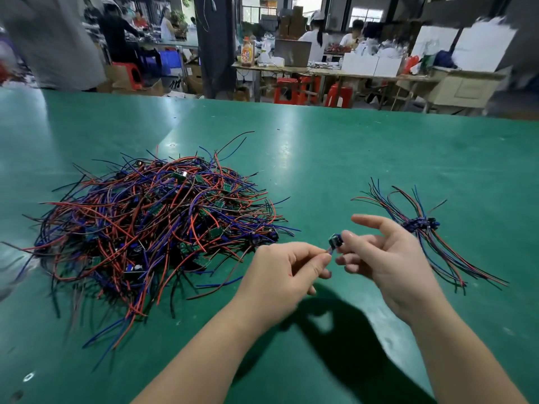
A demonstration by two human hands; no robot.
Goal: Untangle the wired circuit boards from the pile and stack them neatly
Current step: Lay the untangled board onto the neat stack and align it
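Small board (335, 242) pinched in my right hand (385, 258), left hand (287, 269) pinching its wire (329, 251) right at the board; sorted stack (420, 224) sits just beyond-right of the right hand, pile (154, 228) off left, so right hand's nearer for placing.

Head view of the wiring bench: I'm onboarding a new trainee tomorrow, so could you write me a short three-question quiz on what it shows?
1. True or false: the tangled pile lies to the right of the small sorted bundle.
2. What do the left hand and right hand hold between them? A) one small wired board B) a screwdriver C) nothing
3. Fill in: the table is ___ in colour.
Key: 1 false, the pile lies to the left; 2 A; 3 green.
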